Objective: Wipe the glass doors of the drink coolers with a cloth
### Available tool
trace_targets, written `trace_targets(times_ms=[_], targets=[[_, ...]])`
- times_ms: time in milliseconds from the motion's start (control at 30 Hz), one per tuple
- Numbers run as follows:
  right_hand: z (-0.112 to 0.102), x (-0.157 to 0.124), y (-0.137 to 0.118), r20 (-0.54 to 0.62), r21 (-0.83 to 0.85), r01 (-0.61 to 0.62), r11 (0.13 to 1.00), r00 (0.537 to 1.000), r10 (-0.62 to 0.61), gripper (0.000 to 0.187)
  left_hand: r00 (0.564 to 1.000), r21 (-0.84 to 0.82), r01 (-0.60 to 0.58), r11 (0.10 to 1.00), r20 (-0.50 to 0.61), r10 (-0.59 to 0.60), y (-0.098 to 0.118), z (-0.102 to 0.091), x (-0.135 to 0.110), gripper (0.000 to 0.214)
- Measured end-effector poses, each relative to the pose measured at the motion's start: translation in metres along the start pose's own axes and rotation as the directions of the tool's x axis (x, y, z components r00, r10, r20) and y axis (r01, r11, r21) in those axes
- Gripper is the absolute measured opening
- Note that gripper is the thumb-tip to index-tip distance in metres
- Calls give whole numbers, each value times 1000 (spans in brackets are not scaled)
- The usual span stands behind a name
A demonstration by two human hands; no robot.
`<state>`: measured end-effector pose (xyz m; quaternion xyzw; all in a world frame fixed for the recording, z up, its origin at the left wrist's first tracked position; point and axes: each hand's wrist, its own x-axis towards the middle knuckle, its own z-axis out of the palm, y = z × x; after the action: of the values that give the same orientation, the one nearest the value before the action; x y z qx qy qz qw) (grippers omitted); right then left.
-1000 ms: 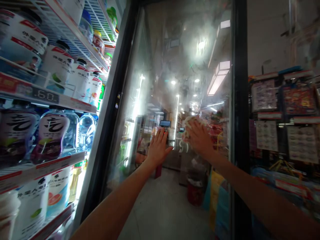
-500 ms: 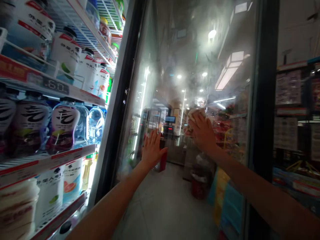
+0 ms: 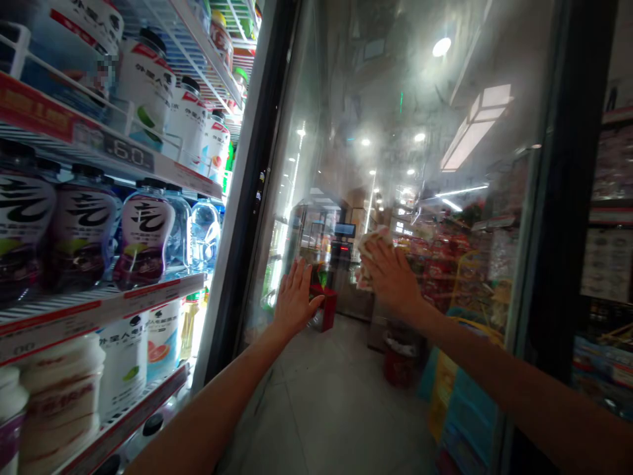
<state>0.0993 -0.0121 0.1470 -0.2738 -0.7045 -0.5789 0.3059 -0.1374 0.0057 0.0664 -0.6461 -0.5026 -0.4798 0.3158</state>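
My left hand (image 3: pixel 295 300) lies flat against the glass door (image 3: pixel 415 92) of a drinks fridge, fingers stretched upward and thumb out to the side. To its right, my right hand (image 3: pixel 397 280) presses a pale patterned cloth (image 3: pixel 374 235) to the same pane. Part of the cloth is covered by the fingers. The glass looks hazy and streaked, especially in its upper part, with lights reflected in it.
On the left, fridge shelves hold dark purple drink bottles (image 3: pixel 144 231) and white-labelled bottles (image 3: pixel 148 89). The dark door frame (image 3: pixel 561 198) stands at right. Beyond the glass appear a tiled floor (image 3: pixel 316 402), a red bin (image 3: pixel 399 359) and store shelves.
My right hand and the cloth have moved lower and slightly left over the glass. The left hand stays flat in nearly the same place. The camera view has shifted a little.
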Motion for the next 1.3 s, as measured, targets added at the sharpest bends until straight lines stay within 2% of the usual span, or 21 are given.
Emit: trace_targets(times_ms=[67, 133, 267, 367, 467, 533, 600, 633, 700, 767, 800, 833, 900, 967, 1000, 1033, 1100, 1133, 1200, 1267, 1300], targets=[[4, -12, -15, 33, 65, 176, 982, 983, -178, 42, 1000, -71, 20, 997, -7, -21, 7, -1, -3, 68], [7, -20, -28, 48, 123, 244, 962, 967, -251, 43, 999, -180, -32, 983, -49, 24, 22, -6, -4, 61], [8, -10, -32, -3, 229, -26, 973, 1000, 28, 47, 965, -444, -249, 861, -194, 179, 76, -16, 2, 52], [0, -8, -22, -88, 320, -82, 944, 989, 116, 46, 970, -581, -185, 793, -239, 51, 119, -10, 11, 55], [-17, -26, -1, -159, 200, -95, 975, 979, 128, 43, 964, -549, -127, 826, -265, -28, 136, 8, 20, 54], [-30, -42, 22, -151, 54, -190, 980, 969, 196, 42, 956, -433, -175, 884, -291, 47, 126, 18, 28, 53], [-40, -56, 45, -134, -71, -300, 951, 948, 289, 43, 945, -307, -195, 931, -311, 96, 97, 23, 36, 51], [-43, -62, 55, -130, -115, -335, 935, 938, 320, 45, 942, -265, -152, 952, -329, 59, 77, 23, 40, 50], [-46, -71, 67, -142, -176, -350, 920, 934, 328, 47, 910, -248, 53, 967, -388, -149, 36, 20, 49, 50], [-44, -77, 68, -167, -216, -340, 915, 936, 309, 48, 814, -307, 282, 909, -426, -396, 5, 16, 56, 51], [-42, -79, 67, -178, -229, -334, 914, 938, 298, 48, 776, -335, 346, 876, -424, -468, -2, 15, 58, 52], [-41, -80, 64, -181, -237, -333, 913, 938, 295, 48, 767, -350, 362, 864, -415, -489, -1, 14, 60, 54], [-39, -81, 60, -177, -235, -346, 908, 934, 310, 48, 837, -335, 260, 906, -390, -385, 23, 16, 59, 57], [-39, -81, 58, -167, -212, -357, 910, 930, 326, 48, 926, -273, 10, 962, -361, -112, 64, 21, 54, 57], [-39, -81, 57, -160, -196, -365, 910, 928, 338, 48, 937, -233, -149, 961, -343, 62, 84, 23, 51, 55], [-40, -82, 57, -154, -179, -372, 911, 925, 348, 47, 922, -204, -289, 935, -322, 215, 99, 26, 49, 52], [-42, -82, 58, -145, -149, -399, 905, 914, 379, 45, 869, -153, -454, 878, -296, 397, 108, 27, 45, 49], [-42, -83, 58, -154, -138, -421, 897, 903, 400, 44, 862, -130, -461, 878, -301, 408, 100, 25, 45, 48], [-44, -83, 58, -197, -126, -460, 879, 880, 433, 44, 897, -85, -332, 939, -336, 287, 62, 19, 47, 49], [-45, -83, 57, -216, -114, -482, 869, 865, 452, 45, 925, -56, -32, 998, -380, 8, 13, 12, 52, 52], [-45, -83, 56, -218, -109, -477, 872, 867, 447, 45, 926, -33, 49, 998, -372, -58, -8, 9, 55, 54]])
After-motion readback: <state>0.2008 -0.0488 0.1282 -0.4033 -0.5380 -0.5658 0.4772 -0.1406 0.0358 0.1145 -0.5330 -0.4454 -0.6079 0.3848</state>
